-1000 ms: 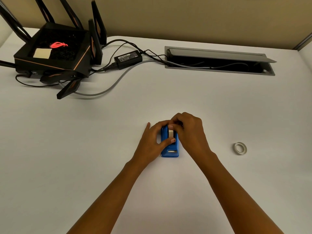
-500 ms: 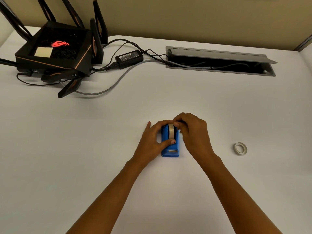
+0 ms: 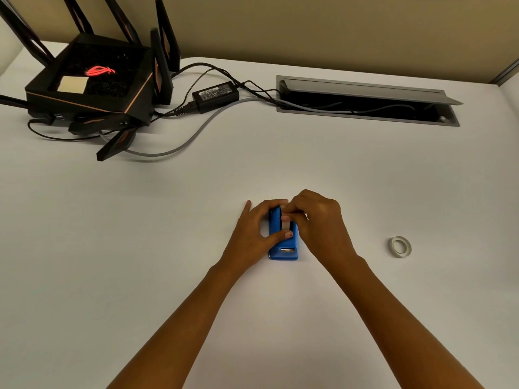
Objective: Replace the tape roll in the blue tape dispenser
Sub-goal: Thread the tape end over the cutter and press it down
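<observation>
Far left, back of the bench (image 3: 134, 248): black router (image 3: 90, 88) with upright antennas, red logo lit, a pale square note on top. Just right of it is a black power adapter (image 3: 214, 94), with dark leads and a grey cable (image 3: 179, 144) running on into the open cable tray (image 3: 365, 101) set in the bench top, its lid tipped up.

Centre, nearer me: the left hand (image 3: 257, 234) grips the blue tape dispenser (image 3: 283, 249) from its left side. The thumb lies across the top near the middle, and the fingers curl over the far end, one finger stretched out flat on the bench. The dispenser stands on the bench, long axis pointing away from the person, cutter end towards them, metal blade showing.

The tape roll (image 3: 286, 224) sits on edge in the dispenser's slot between the two hands, mostly covered by them – only a pale strip of it shows.

The right hand (image 3: 323, 223) comes in from the dispenser's right side, touching it. Its fingers are curled tight and the fingertips pinch the top of the roll, with the thumb side tucked against the dispenser wall. How deep the roll is seated I cannot tell.

Well to the right, apart from both hands – a loose tape ring (image 3: 400, 247) lying flat on the bench.
</observation>
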Demonstrator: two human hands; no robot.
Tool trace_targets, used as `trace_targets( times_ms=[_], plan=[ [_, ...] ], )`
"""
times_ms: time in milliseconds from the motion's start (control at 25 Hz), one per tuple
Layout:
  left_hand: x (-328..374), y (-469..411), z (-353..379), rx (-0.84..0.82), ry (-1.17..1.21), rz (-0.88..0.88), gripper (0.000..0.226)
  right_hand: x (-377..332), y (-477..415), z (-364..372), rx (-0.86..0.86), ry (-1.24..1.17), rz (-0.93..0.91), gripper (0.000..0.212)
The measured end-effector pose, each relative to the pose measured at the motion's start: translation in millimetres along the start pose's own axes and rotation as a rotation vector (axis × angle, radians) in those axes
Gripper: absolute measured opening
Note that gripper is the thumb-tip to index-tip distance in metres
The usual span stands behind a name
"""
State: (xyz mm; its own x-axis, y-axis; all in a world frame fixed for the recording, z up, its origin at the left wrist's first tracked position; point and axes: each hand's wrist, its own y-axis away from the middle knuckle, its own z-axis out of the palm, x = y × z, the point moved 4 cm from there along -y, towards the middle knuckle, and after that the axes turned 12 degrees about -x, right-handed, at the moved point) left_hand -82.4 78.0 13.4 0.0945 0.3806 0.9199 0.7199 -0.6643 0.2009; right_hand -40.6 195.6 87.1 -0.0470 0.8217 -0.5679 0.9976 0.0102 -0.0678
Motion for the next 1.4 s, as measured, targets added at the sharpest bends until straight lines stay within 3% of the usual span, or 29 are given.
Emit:
trace_targets(
  times_ms=[280,520,880,1080,1400],
  plan=[
    [-0.5,0.4,-0.5,0.012,-0.002,0.012,0.059,-8.4,8.8,5.8,0.038,0.211,-0.112,0.021],
    [-0.3,0.4,-0.1,0.025,-0.006,0.01,0.059,1.0,9.4,1.3,0.072,-0.071,0.014,0.008],
    [1.6,0.3,-1.2,0.024,-0.001,0.069,0.052,-1.3,4.3,4.6,0.088,-0.001,0.009,0.008],
    [-1.7,-0.1,-0.5,0.025,-0.006,0.064,0.053,-5.5,7.5,11.6,0.1,0.168,-0.069,0.008],
    [0.1,-0.3,-0.6,0.008,-0.026,0.085,0.053,-2.2,-2.3,13.6,-0.053,0.092,0.083,0.005]
  ],
)
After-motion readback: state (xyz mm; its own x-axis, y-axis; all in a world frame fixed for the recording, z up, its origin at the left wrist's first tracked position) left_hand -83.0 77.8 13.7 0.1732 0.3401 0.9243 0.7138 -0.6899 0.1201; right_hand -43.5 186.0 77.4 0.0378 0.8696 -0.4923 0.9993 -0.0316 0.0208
